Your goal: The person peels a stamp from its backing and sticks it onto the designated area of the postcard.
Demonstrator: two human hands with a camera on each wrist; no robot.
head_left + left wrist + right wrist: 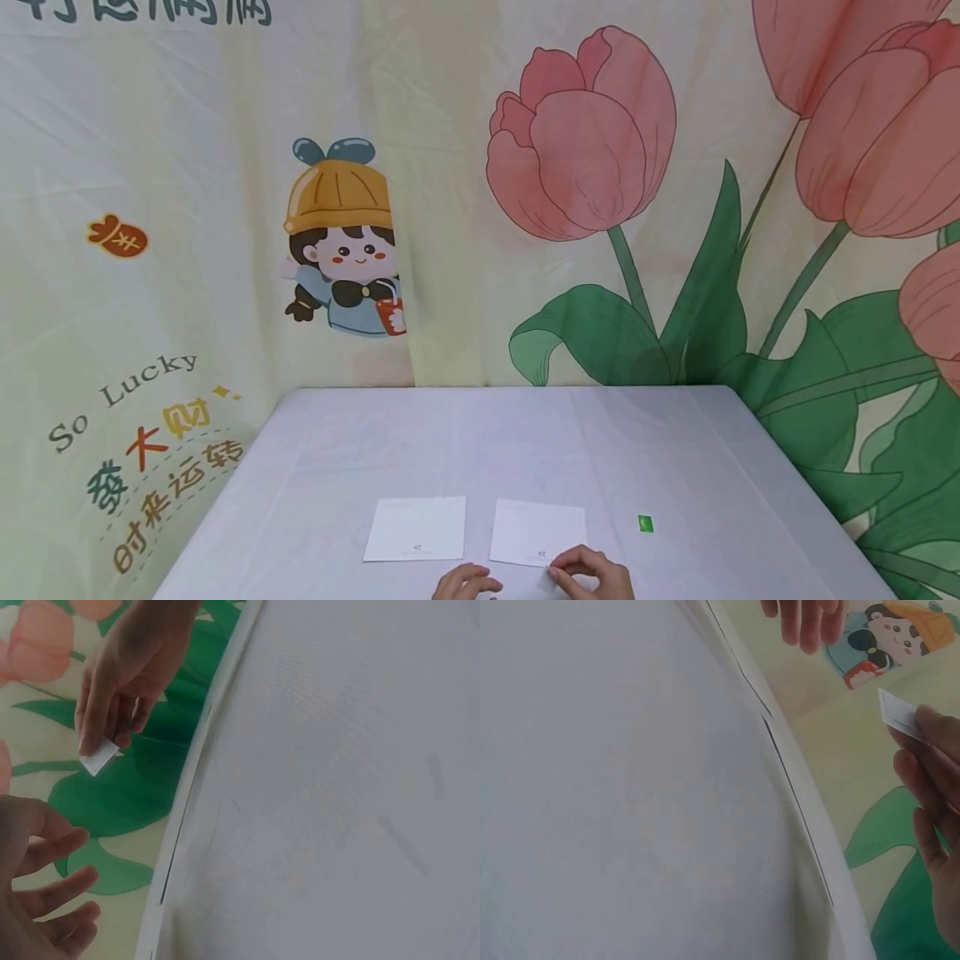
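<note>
My right hand [596,577] pinches a small white square piece [99,756] between thumb and fingers, just in front of the right-hand white card [537,531]. In the right wrist view, the piece [901,714] looks thin and flat, with a pale face and a lighter border. My left hand [467,582] is at the near edge of the head view, below the left-hand white card [415,528]. Its fingers are loosely bent and hold nothing; they show spread apart in the left wrist view. Each card lies flat and carries a small grey mark near its lower edge.
A small green rectangle [646,523] lies on the white-covered table [510,442], to the right of the cards. Behind the table hangs a backdrop [450,208] printed with tulips, a cartoon figure and lettering.
</note>
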